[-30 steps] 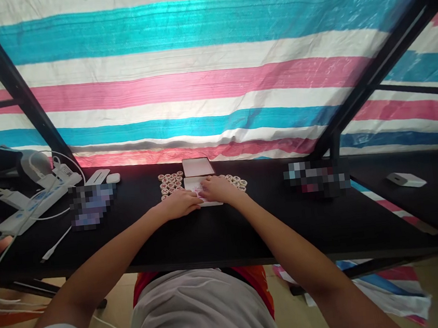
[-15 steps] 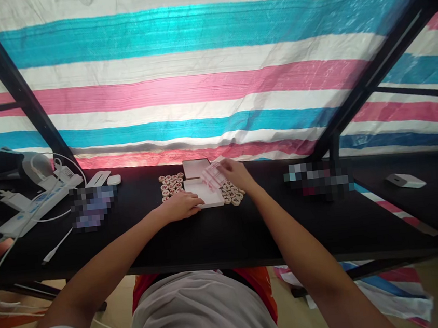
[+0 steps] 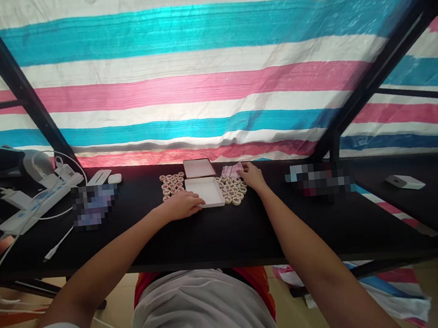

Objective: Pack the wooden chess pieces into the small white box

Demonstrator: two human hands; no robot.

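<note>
- A long black table (image 3: 219,237) runs across the middle of the frame.
- At its centre lie two shallow white trays (image 3: 205,191), one behind the other.
- Round wooden game pieces (image 3: 171,184) lie to their left, more to their right.
- A pink folded sheet (image 3: 230,170) lies behind the right group.
- A white power strip (image 3: 39,204) with cables lies at the left.
- A small white box (image 3: 405,181) lies far right.

Striped tarpaulin (image 3: 202,82) forms back wall: bands of cyan, white, pink, lit from behind, glowing. Black metal frame bars (image 3: 10,81) slant up at left and right. Long black surface (image 3: 218,232) runs across view; second black surface (image 3: 434,199) at right, slightly apart. White power strip (image 3: 39,204) with cables at left end. Tan floor (image 3: 112,305) below, more striped sheeting (image 3: 392,292) lying at right.
</note>
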